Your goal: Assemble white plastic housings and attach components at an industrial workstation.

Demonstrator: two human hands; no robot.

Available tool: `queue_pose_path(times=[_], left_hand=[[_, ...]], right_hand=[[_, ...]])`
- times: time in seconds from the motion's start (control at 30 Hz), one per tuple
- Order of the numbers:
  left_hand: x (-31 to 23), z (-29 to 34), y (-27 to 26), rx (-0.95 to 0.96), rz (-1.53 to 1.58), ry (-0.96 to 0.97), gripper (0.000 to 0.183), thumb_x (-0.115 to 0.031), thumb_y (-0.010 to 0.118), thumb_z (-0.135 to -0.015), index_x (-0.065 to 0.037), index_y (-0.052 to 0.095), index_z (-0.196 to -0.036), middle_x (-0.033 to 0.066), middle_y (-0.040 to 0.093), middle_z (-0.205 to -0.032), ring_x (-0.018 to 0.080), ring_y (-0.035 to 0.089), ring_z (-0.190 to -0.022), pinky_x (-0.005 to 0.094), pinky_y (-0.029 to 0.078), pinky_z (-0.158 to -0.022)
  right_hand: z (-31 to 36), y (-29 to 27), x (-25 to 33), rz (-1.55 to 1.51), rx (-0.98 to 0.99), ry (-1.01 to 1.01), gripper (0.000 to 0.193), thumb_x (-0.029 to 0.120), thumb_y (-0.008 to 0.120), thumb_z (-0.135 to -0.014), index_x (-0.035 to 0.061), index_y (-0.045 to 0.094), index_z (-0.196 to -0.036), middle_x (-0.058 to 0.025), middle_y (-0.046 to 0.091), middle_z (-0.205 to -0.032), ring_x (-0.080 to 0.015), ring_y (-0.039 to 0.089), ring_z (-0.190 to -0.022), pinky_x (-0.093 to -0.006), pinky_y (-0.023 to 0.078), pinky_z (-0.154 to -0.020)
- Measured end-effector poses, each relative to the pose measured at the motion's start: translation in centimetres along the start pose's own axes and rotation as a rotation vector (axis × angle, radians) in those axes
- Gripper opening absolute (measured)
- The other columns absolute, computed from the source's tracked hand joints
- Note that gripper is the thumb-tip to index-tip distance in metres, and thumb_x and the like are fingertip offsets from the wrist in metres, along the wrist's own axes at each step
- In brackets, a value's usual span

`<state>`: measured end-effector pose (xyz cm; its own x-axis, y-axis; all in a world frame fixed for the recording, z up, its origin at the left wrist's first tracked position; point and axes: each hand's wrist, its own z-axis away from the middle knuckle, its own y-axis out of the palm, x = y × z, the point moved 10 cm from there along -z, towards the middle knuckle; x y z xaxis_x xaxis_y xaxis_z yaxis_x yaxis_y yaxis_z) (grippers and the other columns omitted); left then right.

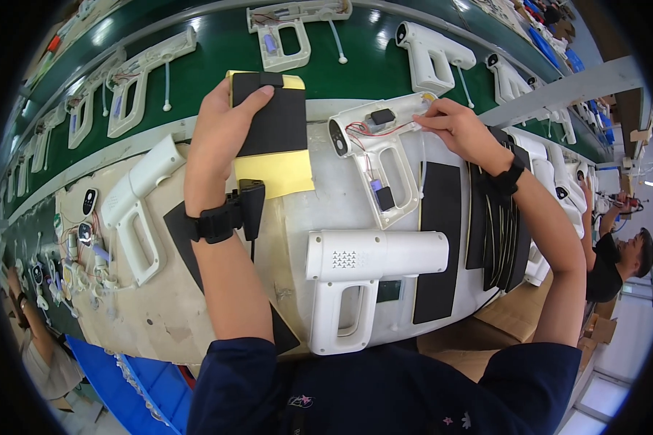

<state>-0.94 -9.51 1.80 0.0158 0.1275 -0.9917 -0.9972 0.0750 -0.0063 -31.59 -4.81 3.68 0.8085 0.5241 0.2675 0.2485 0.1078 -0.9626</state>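
My left hand (221, 130) grips a black foam sheet (279, 127) on yellow backing paper (286, 174), thumb on top at a small black strip (270, 80). To its right lies an opened white gun-shaped housing (403, 174), with red wires (363, 129) and black foam pads (382, 116) inside. My right hand (461, 130) is closed in a pinch at the housing's front end, where the wires run. What sits between those fingertips is too small to make out. A white shell (384, 254) with a looped handle rests nearer to me.
Black foam strips (439, 239) and a stack of black sheets (497, 239) lie at the right. Another white shell (139, 210) and loose wired parts (87, 246) are on the left. Beyond runs a green conveyor (210, 80) with several open housings. A person (617, 254) works at the far right.
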Motion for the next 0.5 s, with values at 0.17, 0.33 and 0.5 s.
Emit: queue_pose_path(times=[0.17,0.33,0.5], left_hand=[[-0.3,-0.1,-1.1,-0.008,0.080,0.102,0.028,-0.015,0.066,-0.088,0.003,0.061,-0.109,0.0107,0.070,-0.094,0.0170,0.068,-0.080,0.0291,0.055,-0.070],[1.8,-1.3,-0.7,-0.096,-0.147,0.175,0.046,-0.024,0.071,-0.080,0.007,0.060,-0.112,0.0211,0.069,-0.102,0.0307,0.068,-0.095,0.0371,0.052,-0.083],[5.7,-0.7,-1.0,-0.042,0.357,0.791,0.041,-0.028,0.056,-0.097,0.000,0.055,-0.127,0.0136,0.065,-0.113,0.0196,0.058,-0.110,0.0317,0.045,-0.095]], right_hand=[[-2.6,-0.6,1.1,-0.012,0.177,-0.079,0.026,0.002,0.067,-0.082,0.0004,0.069,-0.108,-0.0169,0.065,-0.093,-0.0345,0.061,-0.087,-0.0405,0.049,-0.079],[-9.5,-5.0,12.9,-0.177,0.009,-0.147,0.018,0.002,0.065,-0.083,-0.0005,0.069,-0.100,-0.0170,0.065,-0.082,-0.0345,0.061,-0.074,-0.0386,0.049,-0.066],[-18.5,0.3,30.9,-0.303,-0.117,-0.714,0.026,0.011,0.065,-0.085,-0.0008,0.065,-0.108,-0.0168,0.063,-0.099,-0.0327,0.060,-0.097,-0.0414,0.049,-0.085]])
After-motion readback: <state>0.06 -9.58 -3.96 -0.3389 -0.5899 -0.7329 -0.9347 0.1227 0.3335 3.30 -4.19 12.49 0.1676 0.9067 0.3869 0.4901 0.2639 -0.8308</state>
